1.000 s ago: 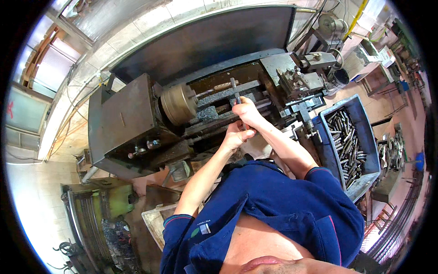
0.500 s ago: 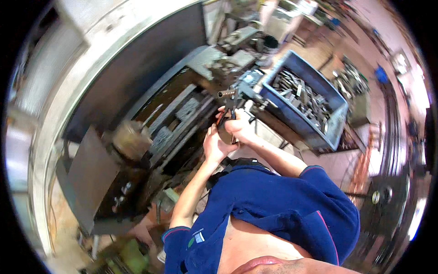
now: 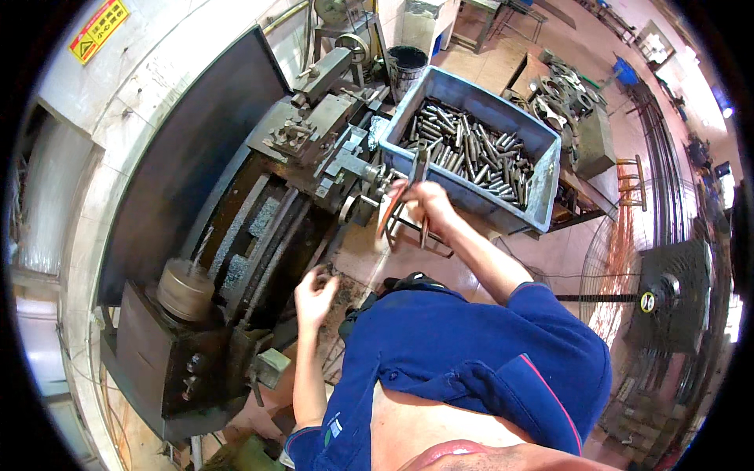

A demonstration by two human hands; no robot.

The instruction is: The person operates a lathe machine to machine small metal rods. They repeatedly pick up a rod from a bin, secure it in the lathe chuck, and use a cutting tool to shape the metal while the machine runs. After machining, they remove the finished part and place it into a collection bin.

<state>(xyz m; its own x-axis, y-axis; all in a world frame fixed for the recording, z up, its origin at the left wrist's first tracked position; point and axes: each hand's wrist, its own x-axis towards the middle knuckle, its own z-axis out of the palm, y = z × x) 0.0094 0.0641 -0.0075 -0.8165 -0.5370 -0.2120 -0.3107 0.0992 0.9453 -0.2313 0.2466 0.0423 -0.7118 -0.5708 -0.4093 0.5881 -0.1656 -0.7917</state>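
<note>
My right hand (image 3: 430, 202) is closed round a tool with a dark metal bar (image 3: 422, 161) and a curved reddish-orange part (image 3: 387, 220); its exact kind is not clear. It is held just in front of the blue plastic crate (image 3: 481, 191), which holds many short metal rods (image 3: 463, 141). My left hand (image 3: 316, 294) hangs apart from it, empty, fingers half curled with a gap at the thumb. Beside it runs the bed of a lathe (image 3: 271, 235), whose round chuck (image 3: 187, 289) looks blurred at the near left. The lathe's carriage (image 3: 338, 169) stands left of the crate.
A dark splash panel (image 3: 196, 149) backs the lathe. Behind the crate stands a black bucket (image 3: 407, 67). Metal rings and parts lie on a bench (image 3: 561, 98) to the right. A large fan (image 3: 667, 294) stands at far right, and a metal stool frame (image 3: 420, 239) below my right hand.
My hands have parted: the left has let go and dropped toward the lathe bed, while the right keeps the tool near the crate. The view has turned and is sharper.
</note>
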